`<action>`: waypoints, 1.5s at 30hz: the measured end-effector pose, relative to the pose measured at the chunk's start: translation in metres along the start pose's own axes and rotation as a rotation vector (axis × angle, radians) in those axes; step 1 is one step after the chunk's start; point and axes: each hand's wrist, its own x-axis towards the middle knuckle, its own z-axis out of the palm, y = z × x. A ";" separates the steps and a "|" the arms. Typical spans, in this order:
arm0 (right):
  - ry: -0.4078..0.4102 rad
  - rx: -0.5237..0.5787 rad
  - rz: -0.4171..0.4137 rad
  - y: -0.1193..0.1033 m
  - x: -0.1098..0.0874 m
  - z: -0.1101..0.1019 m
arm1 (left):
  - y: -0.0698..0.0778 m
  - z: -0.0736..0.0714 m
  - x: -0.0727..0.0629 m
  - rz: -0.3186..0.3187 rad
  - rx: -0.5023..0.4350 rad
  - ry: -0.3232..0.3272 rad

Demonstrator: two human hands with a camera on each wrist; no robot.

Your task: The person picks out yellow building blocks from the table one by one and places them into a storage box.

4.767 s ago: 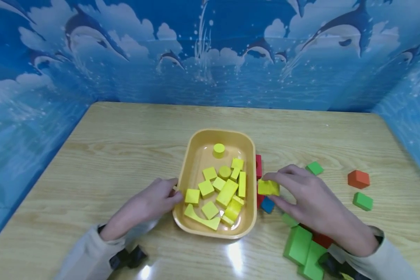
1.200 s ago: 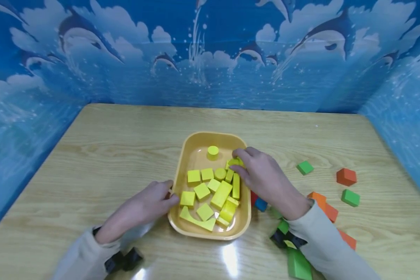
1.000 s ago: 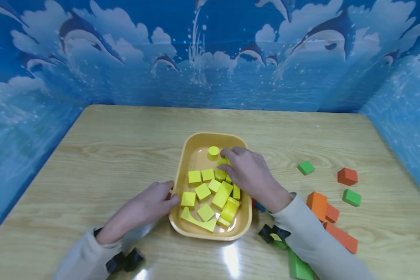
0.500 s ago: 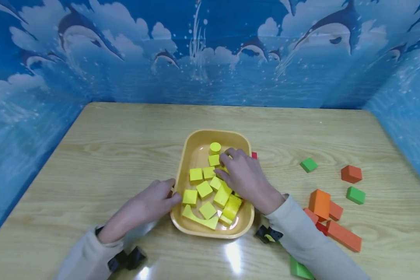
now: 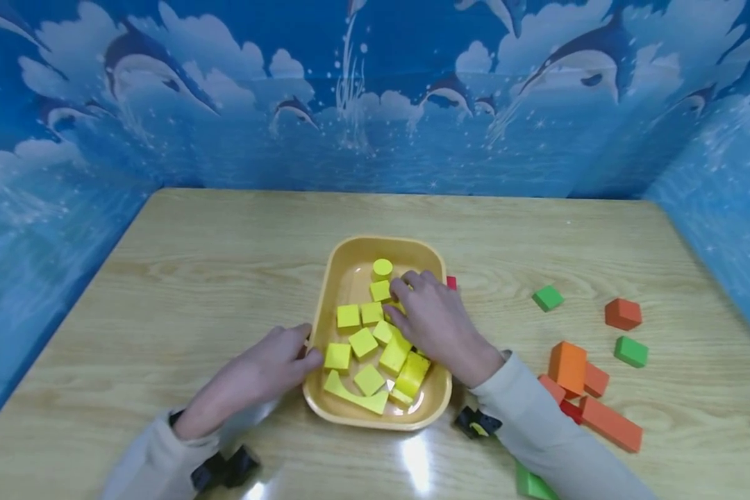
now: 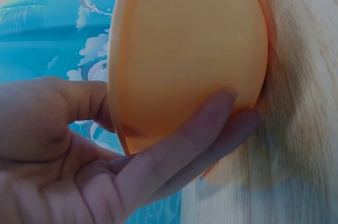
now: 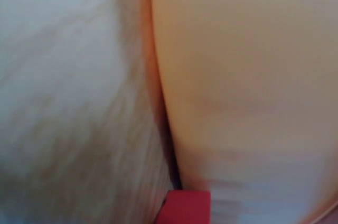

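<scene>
In the head view, a yellow-tan plastic tray lies on the table with several yellow blocks in it. My left hand grips its left rim; the left wrist view shows the thumb at the rim and the fingers against the outer wall. My right hand reaches in over the right side, fingers bent down among the blocks. It covers part of them, and its fingertips are hidden, so I cannot tell whether it pinches one. Near its fingers stand a yellow cube and a yellow cylinder.
Orange and red blocks lie in a pile right of my right forearm. Two small green blocks and a red block lie farther right. A larger green block sits by the front. A red block stands against the tray's outer wall.
My right hand has brought a yellow block from right of the tray into it and moved leftward over the blocks. A yellow cube now shows below the far cylinder. My left hand stays on the rim.
</scene>
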 end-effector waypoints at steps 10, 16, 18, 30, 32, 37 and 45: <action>0.029 0.005 -0.015 0.000 0.000 0.001 | -0.001 0.001 0.000 -0.011 -0.011 -0.007; 0.027 0.007 -0.019 0.001 0.000 0.001 | 0.000 0.000 0.001 -0.012 -0.007 -0.009; 0.026 0.006 -0.020 0.001 0.000 0.001 | 0.000 -0.001 0.001 -0.011 -0.004 -0.009; 0.039 0.009 -0.024 0.001 0.000 0.002 | 0.000 -0.001 0.001 -0.009 0.002 -0.010; 0.036 0.010 -0.021 0.001 -0.001 0.002 | -0.001 -0.001 0.001 0.000 0.004 -0.007; 0.023 0.012 -0.015 0.000 -0.001 0.003 | -0.002 0.000 0.001 -0.013 -0.010 -0.015; 0.027 0.013 -0.013 0.001 0.000 0.001 | -0.002 0.000 0.002 -0.002 -0.015 -0.014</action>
